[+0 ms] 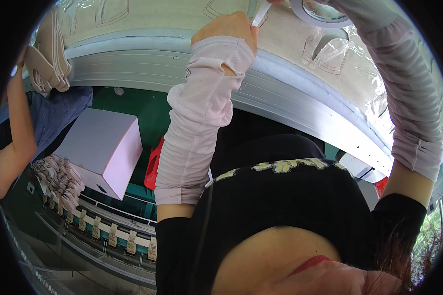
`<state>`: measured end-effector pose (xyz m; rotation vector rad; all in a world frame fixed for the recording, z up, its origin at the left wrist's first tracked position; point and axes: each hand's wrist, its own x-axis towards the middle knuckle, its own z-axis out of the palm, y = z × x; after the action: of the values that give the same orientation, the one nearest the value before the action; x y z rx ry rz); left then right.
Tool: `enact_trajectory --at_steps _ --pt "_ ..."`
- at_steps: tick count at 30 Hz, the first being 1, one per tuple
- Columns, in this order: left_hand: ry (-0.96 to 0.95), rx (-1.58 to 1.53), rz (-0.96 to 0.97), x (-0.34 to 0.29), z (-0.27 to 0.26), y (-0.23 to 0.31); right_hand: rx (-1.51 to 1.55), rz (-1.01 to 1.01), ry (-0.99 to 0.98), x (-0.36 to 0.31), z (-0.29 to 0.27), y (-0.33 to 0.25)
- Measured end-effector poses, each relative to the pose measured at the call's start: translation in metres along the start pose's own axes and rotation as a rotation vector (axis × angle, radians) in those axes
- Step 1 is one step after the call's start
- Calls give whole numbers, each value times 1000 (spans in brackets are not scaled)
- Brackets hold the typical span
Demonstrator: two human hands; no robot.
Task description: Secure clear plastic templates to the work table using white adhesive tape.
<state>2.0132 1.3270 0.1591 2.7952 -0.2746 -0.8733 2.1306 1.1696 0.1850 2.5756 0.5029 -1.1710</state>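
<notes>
**Pulling Tape Off a Roll Above the Surface**

Up at 12 o'clock: a left hand (230,29), closed in a fist, grip pinching the loose end of a white tape strip (260,14). Just to the right, at 1 o'clock: the tape roll (325,12), white and round, held in the air over the surface (182,19). Stretched tight between hand and roll, that strip, most likely so the sticky side stays off everything else.

Hard to see the right hand: cut off by the top edge past the roll. Cannot tell if that grip is spread or pressed together. Only the right sleeve (411,88) in plain view, pale pink, coming up from 4 o'clock to the roll. Same kind of left sleeve (202,113), with a small hole near the wrist, likely worn to keep the arms clean.

Lying flat on the pale surface under the tape: clear plastic bags (325,51) with cut shapes inside, close by and easy to reach.

Over at 9 o'clock: a co-worker's arm (12,142), lifting a stack of beige shoe pieces (47,54) near the surface edge. Lower, at 8 o'clock: a white box (103,147) and, beside it, more beige stacks (59,182) on a low rack. Near the middle, behind the left sleeve: a red thing (154,164), too hidden to name.
</notes>
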Motion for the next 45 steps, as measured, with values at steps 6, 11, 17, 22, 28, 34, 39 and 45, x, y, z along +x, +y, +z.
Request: enact_trajectory --at_steps 6,11,17,22,28,34,39,45 --pt "-14 24 -2 3 0 -1 -65 76 138 31 17 -11" --pt "115 -54 33 -4 8 3 0 13 239 27 27 -3" --pt "245 -185 -45 -14 17 1 72 -12 330 22 34 -4" --pt "334 -404 36 -20 25 -13 135 -18 379 24 39 -1" --pt "309 -295 28 -33 27 -19 185 -13 420 23 42 -1" --pt "331 -114 259 -48 8 -42 226 0 451 20 43 -4" --pt "611 23 736 -25 17 -47 248 -3 499 13 44 -7" --pt "507 172 678 -24 35 -45 206 41 370 10 37 -13"
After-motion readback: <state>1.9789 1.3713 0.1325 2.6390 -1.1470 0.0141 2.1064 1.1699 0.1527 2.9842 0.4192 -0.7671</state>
